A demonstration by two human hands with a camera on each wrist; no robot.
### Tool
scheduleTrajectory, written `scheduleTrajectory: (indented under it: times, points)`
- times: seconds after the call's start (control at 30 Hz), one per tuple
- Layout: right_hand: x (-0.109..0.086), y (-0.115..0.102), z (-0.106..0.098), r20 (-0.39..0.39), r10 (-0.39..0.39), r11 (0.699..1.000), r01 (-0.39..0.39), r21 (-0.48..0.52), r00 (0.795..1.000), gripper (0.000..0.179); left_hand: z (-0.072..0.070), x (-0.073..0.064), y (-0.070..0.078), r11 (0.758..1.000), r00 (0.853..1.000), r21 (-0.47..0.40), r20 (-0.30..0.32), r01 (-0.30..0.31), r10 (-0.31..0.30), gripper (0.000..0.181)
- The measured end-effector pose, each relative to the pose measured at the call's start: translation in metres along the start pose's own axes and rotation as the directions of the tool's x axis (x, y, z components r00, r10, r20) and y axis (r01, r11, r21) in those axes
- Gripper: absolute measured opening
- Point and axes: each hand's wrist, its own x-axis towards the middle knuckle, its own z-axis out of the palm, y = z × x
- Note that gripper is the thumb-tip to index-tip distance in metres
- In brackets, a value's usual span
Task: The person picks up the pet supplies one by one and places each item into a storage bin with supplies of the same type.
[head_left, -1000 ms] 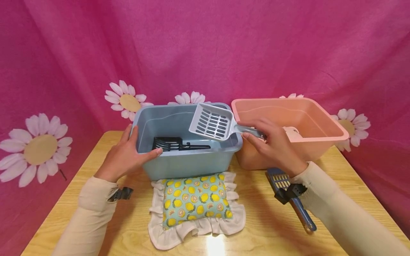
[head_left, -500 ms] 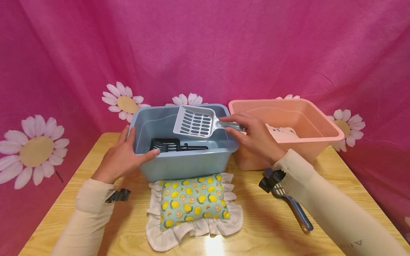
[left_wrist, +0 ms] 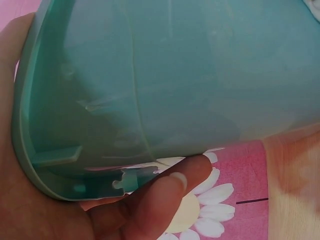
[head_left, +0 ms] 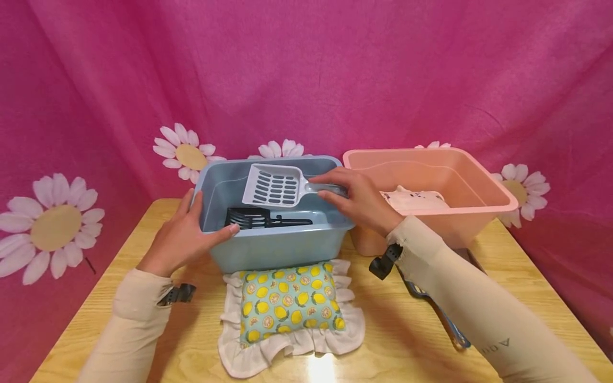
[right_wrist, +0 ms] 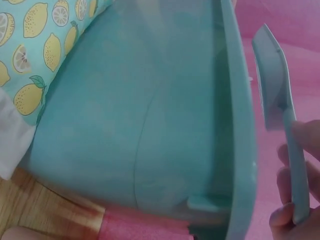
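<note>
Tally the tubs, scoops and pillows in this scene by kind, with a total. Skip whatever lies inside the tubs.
Tubs: 2 (blue tub, peach tub)
Scoops: 2 (gray scoop in the right hand, blue scoop on the table, mostly hidden by the right sleeve)
Pillows: 1 (lemon pillow)
Total: 5

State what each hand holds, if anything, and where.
Right hand: grey slotted scoop, by its handle. Left hand: blue bin, by its near-left rim corner.
</note>
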Motion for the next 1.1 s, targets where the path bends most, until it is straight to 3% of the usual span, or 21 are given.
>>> scheduleTrajectory:
  times: [0.4, 0.77, 1.1]
  points:
    - [0.019, 0.005, 0.011, 0.094, 0.037, 0.999, -0.036, -0.011, 0.995, 0.031, -0.002, 0.003, 0.003, 1.0, 1.0, 0.01, -0.005, -0.011, 0.011, 0.118]
    - [0.025, 0.008, 0.022, 0.163, 0.017, 0.999, -0.011, -0.037, 0.986, 0.029, -0.001, 0.001, 0.003, 1.0, 1.0, 0.014, 0.009, 0.005, -0.005, 0.119]
    - [0.027, 0.012, 0.031, 0.211, 0.071, 0.997, -0.062, -0.048, 0.975, 0.029, 0.003, -0.001, 0.0, 1.0, 1.0, 0.02, 0.0, -0.015, 0.015, 0.118]
